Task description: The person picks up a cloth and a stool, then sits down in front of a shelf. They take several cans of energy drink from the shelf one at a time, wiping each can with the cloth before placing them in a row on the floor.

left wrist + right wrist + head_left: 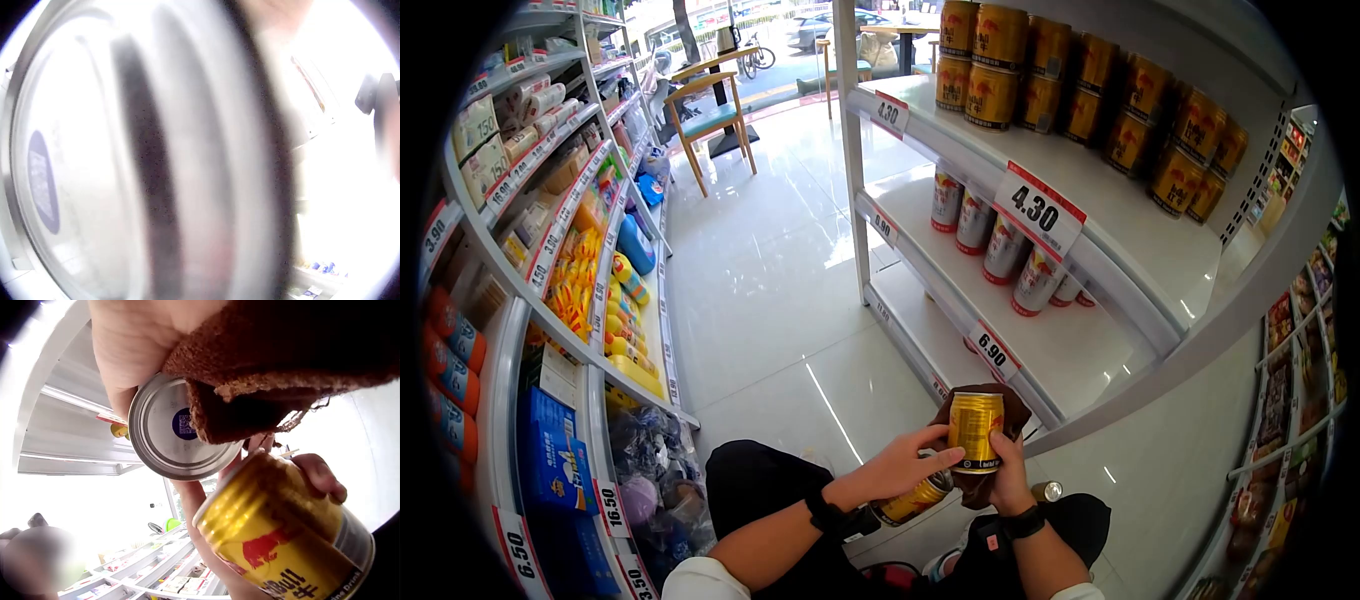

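My right hand (1007,478) grips a gold drink can (974,425) together with a brown cloth (1018,402), the thumb on the can's side. The cloth (275,375) hangs against that can's silver base in the right wrist view. A second gold drink can (281,531) with a red bull picture lies tilted below it, held in the curled fingers of my left hand (885,468). The left fingertips also reach the first can's side. A can's silver end (81,162) fills much of the left wrist view, close and blurred.
A white shelf (1090,350) stands ahead, with stacked gold cans (1000,60) above and silver-and-red cans (1005,245) below. Another can (1048,491) is on the floor by the right knee. Packed shelves (550,240) run along the left; a chair (710,120) stands farther back.
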`<action>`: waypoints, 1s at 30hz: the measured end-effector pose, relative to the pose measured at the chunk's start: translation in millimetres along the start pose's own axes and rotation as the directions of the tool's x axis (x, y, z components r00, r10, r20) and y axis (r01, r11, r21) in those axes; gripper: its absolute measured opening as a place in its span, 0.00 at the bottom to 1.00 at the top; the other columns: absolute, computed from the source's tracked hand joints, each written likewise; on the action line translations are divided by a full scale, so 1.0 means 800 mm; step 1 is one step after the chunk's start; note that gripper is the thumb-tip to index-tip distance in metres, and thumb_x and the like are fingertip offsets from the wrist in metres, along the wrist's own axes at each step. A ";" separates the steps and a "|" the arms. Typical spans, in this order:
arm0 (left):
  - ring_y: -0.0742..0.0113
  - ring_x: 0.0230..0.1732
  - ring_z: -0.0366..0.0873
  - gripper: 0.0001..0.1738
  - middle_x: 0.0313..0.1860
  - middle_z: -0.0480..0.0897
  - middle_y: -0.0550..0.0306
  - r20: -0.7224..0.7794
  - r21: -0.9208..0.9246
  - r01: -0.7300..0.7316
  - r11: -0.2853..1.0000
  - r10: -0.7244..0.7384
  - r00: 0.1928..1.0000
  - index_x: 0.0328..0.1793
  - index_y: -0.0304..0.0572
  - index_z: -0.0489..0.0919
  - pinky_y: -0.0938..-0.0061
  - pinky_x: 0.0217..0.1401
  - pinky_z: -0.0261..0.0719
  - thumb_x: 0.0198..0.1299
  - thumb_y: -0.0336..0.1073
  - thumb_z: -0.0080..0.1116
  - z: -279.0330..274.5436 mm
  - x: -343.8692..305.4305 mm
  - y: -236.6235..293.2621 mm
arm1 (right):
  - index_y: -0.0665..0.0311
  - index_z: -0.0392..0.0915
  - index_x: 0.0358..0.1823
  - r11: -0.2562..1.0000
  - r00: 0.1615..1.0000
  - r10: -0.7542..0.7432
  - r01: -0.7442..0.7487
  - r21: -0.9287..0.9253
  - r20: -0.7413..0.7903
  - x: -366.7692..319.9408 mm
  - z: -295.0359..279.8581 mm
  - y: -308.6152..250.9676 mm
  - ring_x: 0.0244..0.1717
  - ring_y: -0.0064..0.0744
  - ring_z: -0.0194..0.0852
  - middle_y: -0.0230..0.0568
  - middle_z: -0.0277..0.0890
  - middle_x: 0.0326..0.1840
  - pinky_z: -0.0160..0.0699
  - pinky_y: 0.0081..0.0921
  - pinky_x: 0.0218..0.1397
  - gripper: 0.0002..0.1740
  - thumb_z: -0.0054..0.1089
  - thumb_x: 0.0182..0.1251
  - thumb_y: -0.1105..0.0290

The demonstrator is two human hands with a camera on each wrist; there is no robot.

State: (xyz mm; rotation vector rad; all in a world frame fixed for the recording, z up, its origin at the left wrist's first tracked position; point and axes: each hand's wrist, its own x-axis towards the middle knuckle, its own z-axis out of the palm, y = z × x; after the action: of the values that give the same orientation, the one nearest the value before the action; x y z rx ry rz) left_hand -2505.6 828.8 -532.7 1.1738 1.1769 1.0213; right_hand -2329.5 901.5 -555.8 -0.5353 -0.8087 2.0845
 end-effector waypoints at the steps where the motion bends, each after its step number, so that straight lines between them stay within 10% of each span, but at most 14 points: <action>1: 0.70 0.57 0.76 0.28 0.59 0.80 0.52 0.001 -0.001 0.002 1.000 -0.002 1.000 0.69 0.31 0.71 0.73 0.61 0.74 0.72 0.44 0.56 0.000 0.000 0.002 | 0.63 0.60 0.68 1.000 1.000 0.001 -0.001 0.001 -0.002 0.000 0.001 0.002 0.56 0.43 0.80 0.48 0.74 0.58 0.86 0.41 0.57 0.30 0.60 0.67 0.68; 10: 0.75 0.48 0.78 0.28 0.50 0.82 0.55 -0.219 0.086 -0.013 0.996 0.031 0.975 0.67 0.33 0.72 0.78 0.49 0.78 0.67 0.42 0.63 -0.004 -0.003 0.004 | 0.67 0.59 0.68 0.944 0.966 -0.237 0.205 -0.259 -0.098 0.004 0.012 0.012 0.56 0.40 0.80 0.49 0.74 0.58 0.84 0.39 0.58 0.31 0.61 0.65 0.71; 14: 0.73 0.50 0.78 0.32 0.55 0.81 0.53 -0.166 0.039 -0.030 0.999 0.036 0.985 0.70 0.33 0.70 0.76 0.49 0.79 0.67 0.46 0.63 0.002 -0.006 0.013 | 0.68 0.55 0.75 0.587 0.799 -0.597 0.501 -0.636 0.078 0.004 0.031 0.011 0.66 0.37 0.71 0.48 0.69 0.67 0.68 0.34 0.71 0.51 0.77 0.50 0.80; 22: 0.63 0.66 0.70 0.36 0.64 0.76 0.50 -0.057 -0.122 -0.110 0.986 0.103 0.993 0.73 0.35 0.65 0.66 0.70 0.67 0.66 0.48 0.64 0.009 0.002 -0.012 | 0.73 0.58 0.74 0.696 0.847 -0.503 0.515 -0.501 0.173 -0.010 0.013 0.016 0.71 0.38 0.65 0.53 0.67 0.70 0.61 0.35 0.74 0.37 0.62 0.64 0.80; 30: 0.63 0.58 0.79 0.41 0.61 0.79 0.47 -0.141 0.135 -0.174 0.976 0.192 0.971 0.75 0.35 0.62 0.69 0.55 0.79 0.59 0.36 0.70 0.011 -0.005 -0.008 | 0.69 0.52 0.76 0.825 0.845 -0.387 0.496 -0.271 0.369 0.007 0.014 -0.004 0.77 0.44 0.58 0.57 0.60 0.76 0.54 0.38 0.78 0.48 0.71 0.56 0.80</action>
State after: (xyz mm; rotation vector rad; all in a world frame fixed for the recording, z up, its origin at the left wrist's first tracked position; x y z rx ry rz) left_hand -2497.8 823.3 -538.7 1.3381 1.2836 1.2114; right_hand -2338.1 903.4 -546.2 -0.1811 -1.3683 1.5981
